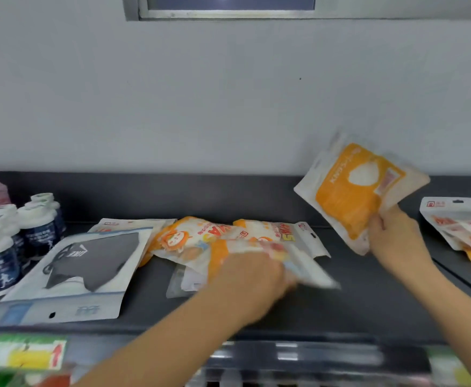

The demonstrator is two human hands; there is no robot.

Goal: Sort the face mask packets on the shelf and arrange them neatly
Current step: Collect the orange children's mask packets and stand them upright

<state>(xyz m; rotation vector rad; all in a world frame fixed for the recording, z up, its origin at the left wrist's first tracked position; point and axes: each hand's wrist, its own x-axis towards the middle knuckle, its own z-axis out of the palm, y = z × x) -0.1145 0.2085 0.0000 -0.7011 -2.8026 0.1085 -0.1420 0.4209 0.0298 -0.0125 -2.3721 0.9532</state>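
Left hand (254, 275) is set on the loose orange pile (189, 238) at 6 o'clock on the shelf (368, 297), grip lost to blur, an orange packet (349, 196) is pinched aloft at 3 o'clock by the right hand (393, 233), and slick packets could be swept off the edge.

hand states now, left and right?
Left hand: on the packet pile, blurred, grip cannot be told.
Right hand: holding orange mask packets.
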